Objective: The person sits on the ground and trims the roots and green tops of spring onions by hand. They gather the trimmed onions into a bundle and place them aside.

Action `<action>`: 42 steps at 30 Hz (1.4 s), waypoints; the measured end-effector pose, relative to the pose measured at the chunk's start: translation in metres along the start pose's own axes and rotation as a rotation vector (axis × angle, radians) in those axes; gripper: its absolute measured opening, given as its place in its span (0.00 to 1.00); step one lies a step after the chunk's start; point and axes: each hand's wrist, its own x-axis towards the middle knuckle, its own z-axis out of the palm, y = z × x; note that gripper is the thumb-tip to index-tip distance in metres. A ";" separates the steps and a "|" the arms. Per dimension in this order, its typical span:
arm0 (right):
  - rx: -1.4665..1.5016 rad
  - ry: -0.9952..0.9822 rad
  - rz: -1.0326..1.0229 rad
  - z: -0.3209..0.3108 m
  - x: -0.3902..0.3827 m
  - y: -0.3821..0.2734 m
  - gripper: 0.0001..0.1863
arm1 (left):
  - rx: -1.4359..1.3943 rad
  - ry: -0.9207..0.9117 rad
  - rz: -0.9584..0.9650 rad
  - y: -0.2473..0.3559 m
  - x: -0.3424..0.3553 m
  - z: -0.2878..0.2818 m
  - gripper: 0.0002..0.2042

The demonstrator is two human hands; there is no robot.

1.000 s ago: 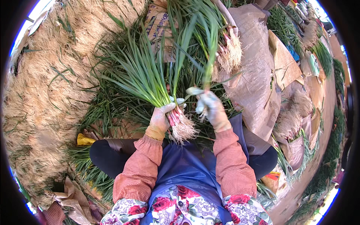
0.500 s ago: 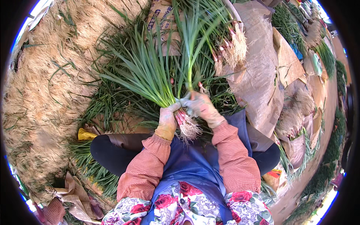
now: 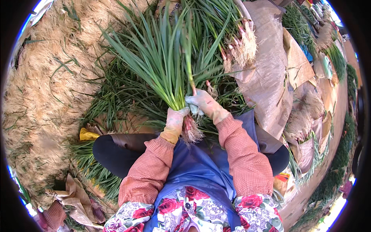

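Observation:
My left hand (image 3: 176, 121), in a pale stained glove, is closed around a bunch of green garlic (image 3: 164, 79). Its long flat leaves fan up and away from me, and its reddish stem ends and whitish roots (image 3: 192, 134) hang below the fist. Beside it, my right hand (image 3: 208, 105), gloved too, grips a single green garlic stalk (image 3: 189, 69) near its lower end. That stalk stands nearly upright in the picture, slightly blurred, just right of the bunch. The right fingertips are close to the bunch; whether they touch it I cannot tell.
Loose green stalks (image 3: 127, 92) lie beyond my hands. A heap of root-ended stalks (image 3: 243, 46) rests at the upper right by a brownish plastic sheet (image 3: 266, 69). Straw-coloured root trimmings (image 3: 50, 108) cover the left. More rooted bundles (image 3: 303, 120) lie at right.
The bunch in my left hand has tilted more upright. My right hand has lowered its fingers slightly, and its single stalk has shifted left toward the bunch.

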 end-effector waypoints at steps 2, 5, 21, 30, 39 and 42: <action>0.494 -0.097 -0.264 0.010 -0.025 0.000 0.14 | -0.110 0.021 0.093 -0.006 0.007 -0.008 0.04; 0.770 -0.055 -0.500 -0.006 -0.045 -0.001 0.18 | -0.239 -0.093 0.082 -0.004 0.005 -0.011 0.03; -0.738 0.211 0.161 -0.013 -0.034 0.019 0.20 | -0.392 -0.253 0.258 0.037 -0.031 -0.026 0.23; -0.377 0.259 0.342 -0.042 -0.023 0.074 0.21 | -0.458 -0.271 0.260 0.015 -0.015 -0.006 0.12; 0.390 0.307 -0.378 0.041 0.005 -0.002 0.34 | -0.228 -0.212 0.196 0.004 -0.007 -0.015 0.13; 0.544 0.401 -0.374 0.041 0.006 0.017 0.19 | -0.378 -0.077 0.246 0.003 -0.008 0.002 0.14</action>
